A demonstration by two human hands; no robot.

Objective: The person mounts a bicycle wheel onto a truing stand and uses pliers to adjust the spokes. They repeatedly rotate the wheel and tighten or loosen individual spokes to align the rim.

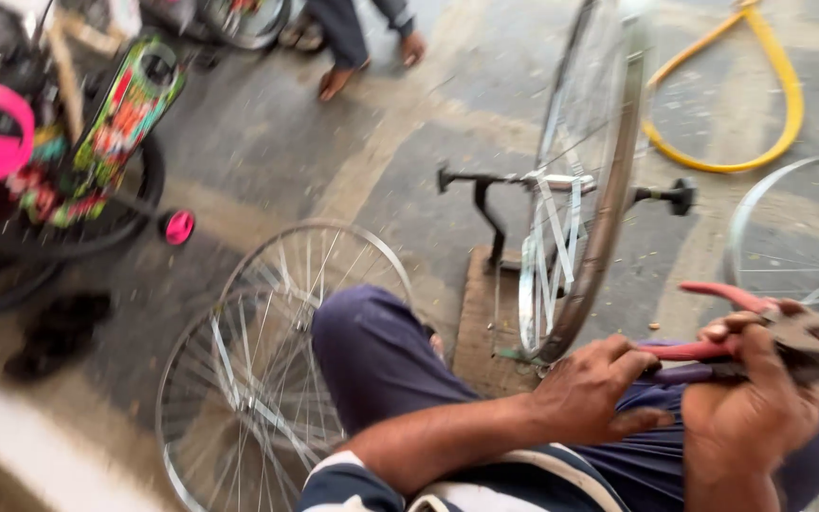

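My right hand (751, 417) is closed around a pair of pliers with red handles (727, 296), jaws pointing right, above my right thigh. My left hand (599, 391) lies on my blue trouser leg (381, 360), its fingertips touching the lower red handle. Just ahead of my knees, a bare spoked bicycle wheel (609, 190) stands upright in a black stand (485, 204) on a wooden base (481, 322).
Two spoked wheels (258, 379) lie flat on the concrete to my left. Another wheel (789, 228) sits at the right edge, with a yellow curved tube (779, 85) behind it. A small colourful bicycle (97, 142) stands at far left. Another person's feet (353, 66) are at the top.
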